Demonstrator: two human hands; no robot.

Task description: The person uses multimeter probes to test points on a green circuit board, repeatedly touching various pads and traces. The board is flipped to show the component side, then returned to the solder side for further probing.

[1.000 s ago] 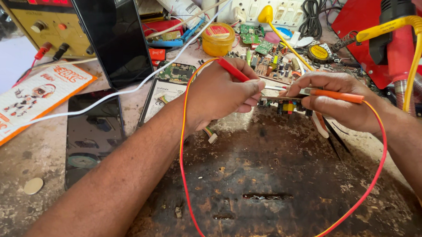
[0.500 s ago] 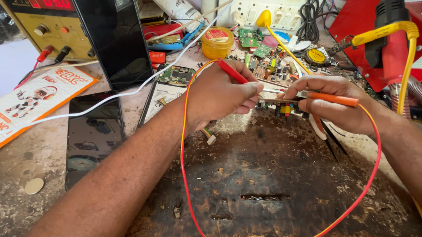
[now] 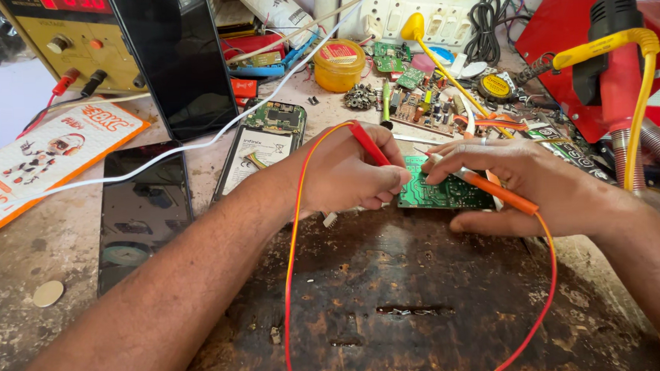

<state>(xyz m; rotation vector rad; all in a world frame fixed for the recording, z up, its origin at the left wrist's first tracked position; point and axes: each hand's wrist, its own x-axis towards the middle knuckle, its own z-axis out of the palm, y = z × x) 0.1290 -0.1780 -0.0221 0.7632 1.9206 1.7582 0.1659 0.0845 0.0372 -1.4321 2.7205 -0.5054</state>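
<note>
A small green circuit board [image 3: 443, 191] lies at the far edge of a worn dark wooden block [image 3: 396, 302]. My left hand [image 3: 348, 177] grips a red test probe [image 3: 369, 144] whose tip points down at the board's left edge. My right hand [image 3: 529, 186] holds an orange test probe [image 3: 496, 192], its metal tip resting on the board's upper part. Red and orange leads [image 3: 294, 285] loop from both probes toward me across the block.
A dark phone [image 3: 143, 210] and an opened phone [image 3: 264, 140] lie to the left, a coin [image 3: 48, 293] nearer me. A yellow power supply [image 3: 74, 33], a black screen [image 3: 176, 58], a yellow tin [image 3: 339, 64], loose boards [image 3: 424, 105] and a red hot-air station [image 3: 609, 50] crowd the back.
The view has shifted so the hands sit lower and more central. The green board now shows between my hands, and both probe tips rest on it.
</note>
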